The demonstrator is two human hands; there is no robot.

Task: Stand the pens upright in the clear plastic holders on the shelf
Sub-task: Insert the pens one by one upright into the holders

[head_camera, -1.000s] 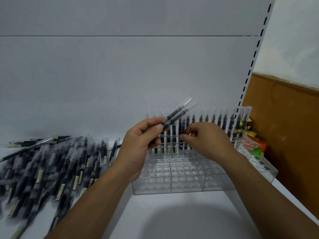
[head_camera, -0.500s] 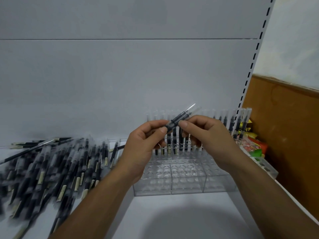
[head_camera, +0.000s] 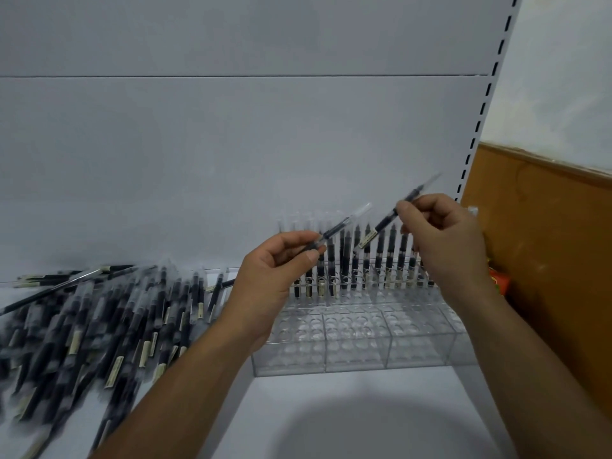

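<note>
My left hand (head_camera: 275, 276) pinches one black pen (head_camera: 344, 223) with a clear cap, tilted up to the right. My right hand (head_camera: 440, 240) pinches a second black pen (head_camera: 385, 221), also slanted, its tip pointing down toward the holders. Both hands hover above the clear plastic holders (head_camera: 357, 339) on the white shelf. A row of black pens (head_camera: 367, 260) stands upright in the holders' back holes; the front holes are bare. A big pile of loose pens (head_camera: 99, 319) lies on the shelf to the left.
The white shelf back panel rises behind everything, with a slotted upright (head_camera: 477, 127) at the right. A brown board (head_camera: 546, 243) stands beyond it, with colourful packets (head_camera: 498, 283) at its foot. Bare white shelf surface (head_camera: 331, 419) lies in front of the holders.
The two pens were together in my left hand; my right hand has taken one and drawn it off to the right and upward. The left hand keeps the other.
</note>
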